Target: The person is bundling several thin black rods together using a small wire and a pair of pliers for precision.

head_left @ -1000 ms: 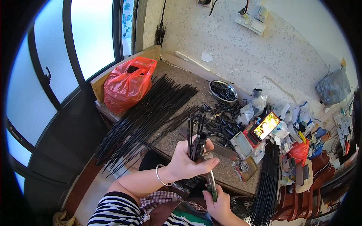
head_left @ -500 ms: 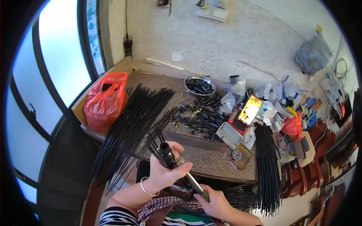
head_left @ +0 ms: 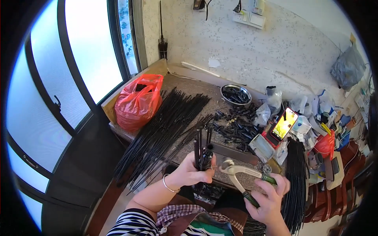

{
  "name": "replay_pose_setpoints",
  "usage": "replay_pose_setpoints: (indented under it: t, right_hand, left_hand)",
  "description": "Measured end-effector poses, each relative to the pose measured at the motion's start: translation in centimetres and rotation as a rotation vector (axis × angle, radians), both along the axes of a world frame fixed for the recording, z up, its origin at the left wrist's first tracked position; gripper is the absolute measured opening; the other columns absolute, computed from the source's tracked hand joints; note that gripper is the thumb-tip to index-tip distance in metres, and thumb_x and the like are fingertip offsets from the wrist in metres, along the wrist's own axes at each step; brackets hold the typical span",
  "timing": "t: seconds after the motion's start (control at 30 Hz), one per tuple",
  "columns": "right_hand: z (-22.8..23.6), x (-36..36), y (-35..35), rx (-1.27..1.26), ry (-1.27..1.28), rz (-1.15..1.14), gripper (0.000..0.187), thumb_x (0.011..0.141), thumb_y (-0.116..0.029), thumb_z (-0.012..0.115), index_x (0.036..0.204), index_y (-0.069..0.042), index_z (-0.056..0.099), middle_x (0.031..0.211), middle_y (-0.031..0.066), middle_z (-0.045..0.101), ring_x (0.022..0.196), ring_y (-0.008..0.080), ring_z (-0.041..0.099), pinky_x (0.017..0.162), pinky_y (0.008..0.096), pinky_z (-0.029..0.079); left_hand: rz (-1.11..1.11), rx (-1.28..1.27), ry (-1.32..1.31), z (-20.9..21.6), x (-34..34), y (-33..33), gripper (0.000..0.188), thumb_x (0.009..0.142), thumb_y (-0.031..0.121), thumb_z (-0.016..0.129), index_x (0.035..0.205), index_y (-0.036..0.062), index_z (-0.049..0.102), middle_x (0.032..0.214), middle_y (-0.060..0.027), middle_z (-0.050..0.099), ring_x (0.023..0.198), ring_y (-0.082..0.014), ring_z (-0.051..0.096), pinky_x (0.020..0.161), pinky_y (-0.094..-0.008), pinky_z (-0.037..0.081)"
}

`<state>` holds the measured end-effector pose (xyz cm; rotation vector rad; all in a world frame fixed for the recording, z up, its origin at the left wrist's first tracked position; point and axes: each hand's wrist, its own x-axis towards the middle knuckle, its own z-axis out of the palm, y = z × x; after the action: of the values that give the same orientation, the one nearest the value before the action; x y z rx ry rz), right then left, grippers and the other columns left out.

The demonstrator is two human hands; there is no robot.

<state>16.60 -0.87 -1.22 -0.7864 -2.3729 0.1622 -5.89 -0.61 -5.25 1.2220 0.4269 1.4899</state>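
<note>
My left hand (head_left: 189, 173) is closed around a bundle of thin black rods with a black tubular fitting (head_left: 205, 156), held upright. A short thin wire end (head_left: 213, 167) sticks out sideways from the fitting. In my right hand (head_left: 271, 198) is a pair of end-cutting pincers (head_left: 236, 170) with pale metal arms and green grips. Their handles are spread, and the head points at the fitting with a small gap between them. My fingers hide the lower part of the bundle.
Long black rods (head_left: 165, 122) lie heaped on the left beside a red plastic bag (head_left: 138, 104). Behind are loose black fittings (head_left: 240, 131) and a metal bowl (head_left: 223, 94) of them. A lit phone (head_left: 284, 124) leans at right, with more rods (head_left: 296, 173) over the table edge.
The pincers have come away from the fitting toward the right, and their handles have spread apart. My left hand has turned the bundle more upright. The whole view has shifted.
</note>
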Motion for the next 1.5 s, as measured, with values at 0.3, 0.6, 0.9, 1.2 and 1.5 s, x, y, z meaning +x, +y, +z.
replay_pose_setpoints:
  t: [0.3,0.6,0.9,1.2,1.5]
  right_hand:
    - [0.7,0.7,0.3,0.417,-0.044,-0.099,0.022,0.047,-0.007,0.057,0.069,-0.007,0.056,0.088,-0.0008,0.047,0.083,0.0268,0.044,0.072,0.0364,0.036]
    - [-7.0,-0.5,-1.4,-2.017,0.929,0.784,0.034,0.076,-0.027,0.042,0.078,0.006,0.043,0.071,0.0242,0.049,0.055,0.0228,0.051,0.047,0.0257,0.042]
    - [-2.7,-2.9,1.0,-0.123,0.129,-0.098,0.046,0.053,-0.004,0.059,0.095,-0.004,0.041,0.064,0.0093,0.051,0.055,0.0208,0.049,0.048,0.0286,0.038]
    - [-3.5,-2.6,-0.5,-1.175,0.121,0.156,0.037,0.056,-0.008,0.061,0.089,-0.001,0.043,0.063,0.0049,0.049,0.054,0.0128,0.048,0.048,0.0229,0.039]
    - [-3.7,-1.1,0.3,-0.991,0.098,0.222,0.026,0.063,-0.015,0.052,0.084,0.001,0.046,0.056,0.0091,0.048,0.048,0.0193,0.048,0.045,0.0278,0.039]
  left_hand:
    - [0.200,0.012,0.115,0.4,-0.2,-0.2,0.024,0.065,0.015,0.059,0.074,0.0027,0.041,0.065,0.0006,0.042,0.054,-0.0050,0.042,0.049,-0.0181,0.036]
    - [0.194,0.002,0.043,2.5,1.0,-0.2,0.033,0.066,0.023,0.058,0.085,0.0028,0.040,0.065,0.0019,0.043,0.053,-0.0032,0.039,0.046,-0.0151,0.031]
    - [0.370,-0.036,0.075,3.7,0.9,-0.9,0.018,0.063,0.002,0.054,0.077,-0.0018,0.044,0.057,0.0007,0.044,0.047,-0.0032,0.039,0.042,-0.0153,0.030]
    - [0.294,-0.127,0.093,3.7,1.2,-0.2,0.019,0.061,0.003,0.058,0.076,0.0012,0.046,0.060,0.0013,0.045,0.053,-0.0040,0.042,0.048,-0.0157,0.033]
    - [0.258,-0.046,0.120,3.1,0.8,0.6,0.068,0.029,0.026,0.078,0.083,0.0026,0.044,0.057,0.0053,0.042,0.051,-0.0013,0.037,0.045,-0.0138,0.028]
